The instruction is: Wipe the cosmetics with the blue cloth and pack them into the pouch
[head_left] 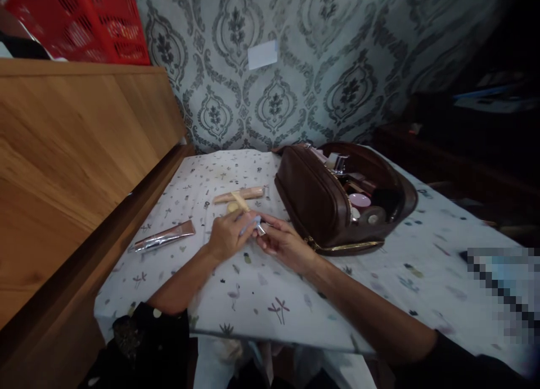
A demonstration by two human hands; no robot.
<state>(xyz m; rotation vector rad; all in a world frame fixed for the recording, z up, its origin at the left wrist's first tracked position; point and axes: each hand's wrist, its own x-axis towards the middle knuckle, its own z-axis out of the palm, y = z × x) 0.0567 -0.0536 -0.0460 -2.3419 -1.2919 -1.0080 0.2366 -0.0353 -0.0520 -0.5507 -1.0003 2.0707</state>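
Note:
My left hand [228,234] is closed around a small light-blue tube [250,223] with a silver end. The fingers of my right hand [287,244] pinch that silver end, so both hands meet on the one item. Just beyond them a peach-coloured tube [253,192] lies on the patterned cloth, with a pale yellow slim piece [239,200] crossing in front of it. To the left lies a shiny silver and rose-brown squeeze tube [164,236]. A brown leather cosmetic bag [304,192] stands unzipped beside my right hand, with several cosmetics inside.
The table [270,299] has a white printed cloth and meets a patterned wall. A wooden cabinet [84,135] bounds the left side, with a red plastic basket [126,26] on top. A pixelated rectangular object [506,287] lies at the right.

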